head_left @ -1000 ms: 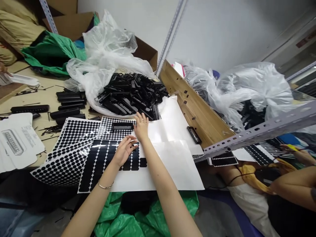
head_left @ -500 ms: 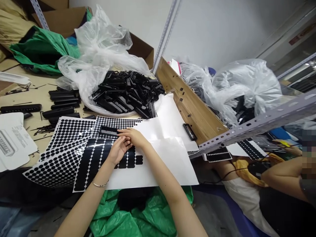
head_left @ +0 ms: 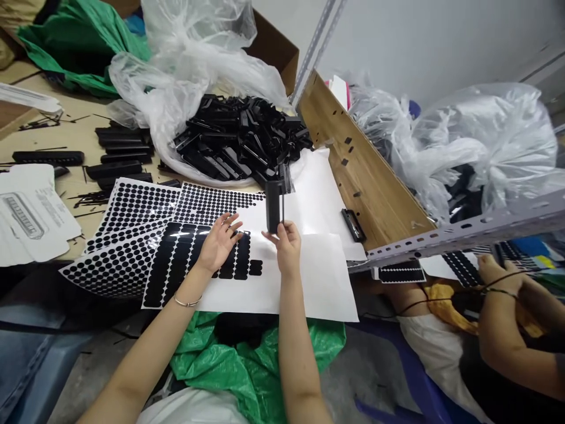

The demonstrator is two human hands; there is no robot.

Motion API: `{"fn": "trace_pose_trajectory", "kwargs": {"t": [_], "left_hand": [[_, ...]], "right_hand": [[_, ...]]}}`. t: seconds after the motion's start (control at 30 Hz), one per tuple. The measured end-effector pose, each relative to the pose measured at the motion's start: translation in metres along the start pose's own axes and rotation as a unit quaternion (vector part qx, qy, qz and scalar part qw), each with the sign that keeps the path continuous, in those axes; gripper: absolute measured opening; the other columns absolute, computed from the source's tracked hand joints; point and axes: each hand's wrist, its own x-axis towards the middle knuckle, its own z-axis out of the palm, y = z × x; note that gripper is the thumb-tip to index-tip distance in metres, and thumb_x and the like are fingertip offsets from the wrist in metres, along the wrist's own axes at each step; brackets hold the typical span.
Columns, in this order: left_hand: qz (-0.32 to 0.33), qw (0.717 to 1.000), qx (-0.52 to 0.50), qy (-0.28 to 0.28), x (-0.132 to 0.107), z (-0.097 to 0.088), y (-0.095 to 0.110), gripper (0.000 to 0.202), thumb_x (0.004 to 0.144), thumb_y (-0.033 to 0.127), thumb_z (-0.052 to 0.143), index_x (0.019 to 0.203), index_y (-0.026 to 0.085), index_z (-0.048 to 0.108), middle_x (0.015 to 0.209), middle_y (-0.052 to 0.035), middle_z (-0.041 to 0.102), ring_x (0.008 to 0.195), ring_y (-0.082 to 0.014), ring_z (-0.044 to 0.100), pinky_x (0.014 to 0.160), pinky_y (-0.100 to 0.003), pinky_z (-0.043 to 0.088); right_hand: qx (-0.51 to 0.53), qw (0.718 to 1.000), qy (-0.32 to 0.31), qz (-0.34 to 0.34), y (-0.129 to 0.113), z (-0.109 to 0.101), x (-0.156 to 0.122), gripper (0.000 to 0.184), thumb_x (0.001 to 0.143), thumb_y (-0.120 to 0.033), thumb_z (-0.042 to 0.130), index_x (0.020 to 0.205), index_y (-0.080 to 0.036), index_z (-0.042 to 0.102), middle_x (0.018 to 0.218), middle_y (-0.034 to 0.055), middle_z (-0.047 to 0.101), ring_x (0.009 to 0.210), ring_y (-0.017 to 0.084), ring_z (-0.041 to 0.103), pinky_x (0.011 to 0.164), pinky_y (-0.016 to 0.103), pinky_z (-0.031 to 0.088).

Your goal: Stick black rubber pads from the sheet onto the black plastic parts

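Note:
My right hand (head_left: 289,250) pinches the lower end of a long black plastic piece (head_left: 273,206) and holds it upright above white backing paper (head_left: 282,294). Fingers spread and palm turned up, my left hand (head_left: 219,244) holds nothing. It hovers over a sheet of black rounded stickers (head_left: 176,259), part of which it hides. Beside that sheet lie sheets of small black dot stickers (head_left: 136,203). Behind the raised piece, a large heap of similar black plastic parts (head_left: 238,138) spills from a clear plastic bag (head_left: 161,112).
A wooden board (head_left: 353,159) and a perforated metal bar (head_left: 477,221) bound the right side, with one black part (head_left: 353,225) beside the board. Black pieces (head_left: 119,171) and white cards (head_left: 30,212) lie left. A green bag (head_left: 256,371) hangs below. A co-worker's hands (head_left: 503,277) show at right.
My hands, together over the sticker sheets before, have moved apart. The right has lifted the black plastic piece off the sheets and upright, to the right; the left has opened. The view has shifted.

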Motion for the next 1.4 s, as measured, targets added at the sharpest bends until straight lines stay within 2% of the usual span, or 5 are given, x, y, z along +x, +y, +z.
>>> {"fn": "trace_pose_trajectory", "kwargs": {"t": [0.13,0.3,0.77,1.07,1.4], "left_hand": [[0.007,0.994,0.098,-0.054,0.001,0.001,-0.011,0.04,0.07,0.03,0.079,0.107,0.022,0.064,0.119,-0.0069,0.065,0.116,-0.0227,0.058,0.1,-0.036,0.044],[0.041,0.993,0.106,0.03,0.005,0.001,-0.018,0.03,0.067,0.024,0.082,0.091,0.02,0.064,0.092,-0.0012,0.07,0.093,-0.0155,0.065,0.09,-0.028,0.048],[-0.018,0.997,0.07,0.008,0.004,0.004,-0.011,0.042,0.067,0.044,0.081,0.099,0.021,0.067,0.086,0.0001,0.07,0.075,-0.0125,0.065,0.07,-0.024,0.053],[-0.002,0.995,0.103,-0.008,0.006,0.004,-0.011,0.038,0.069,0.034,0.08,0.102,0.021,0.066,0.103,-0.0031,0.071,0.088,-0.0143,0.066,0.073,-0.023,0.052],[-0.011,0.982,0.182,-0.048,0.006,0.001,-0.01,0.037,0.06,0.028,0.086,0.091,0.018,0.071,0.088,-0.0033,0.072,0.08,-0.015,0.066,0.067,-0.022,0.054]], "right_hand": [[-0.077,0.99,-0.095,0.069,-0.004,0.003,-0.029,0.03,0.079,-0.047,0.067,0.095,-0.023,0.059,0.087,0.0002,0.062,0.065,0.014,0.063,0.067,0.035,0.06],[-0.343,0.937,-0.032,-0.056,-0.001,-0.003,-0.04,0.023,0.087,-0.036,0.057,0.103,-0.024,0.067,0.104,0.007,0.064,0.082,0.021,0.06,0.077,0.04,0.054],[-0.507,0.861,0.01,0.045,0.018,0.042,0.085,0.018,0.086,-0.029,0.056,0.098,-0.024,0.069,0.101,0.0045,0.065,0.091,0.022,0.063,0.081,0.037,0.049],[-0.297,0.952,-0.019,0.074,0.017,0.032,0.079,0.018,0.082,-0.035,0.058,0.077,-0.019,0.064,0.078,0.0018,0.067,0.078,0.018,0.061,0.077,0.033,0.048],[-0.17,0.975,-0.038,-0.138,-0.01,0.029,-0.035,0.008,0.086,-0.03,0.058,0.083,-0.023,0.061,0.111,0.0064,0.057,0.112,0.021,0.054,0.098,0.039,0.045]]}}
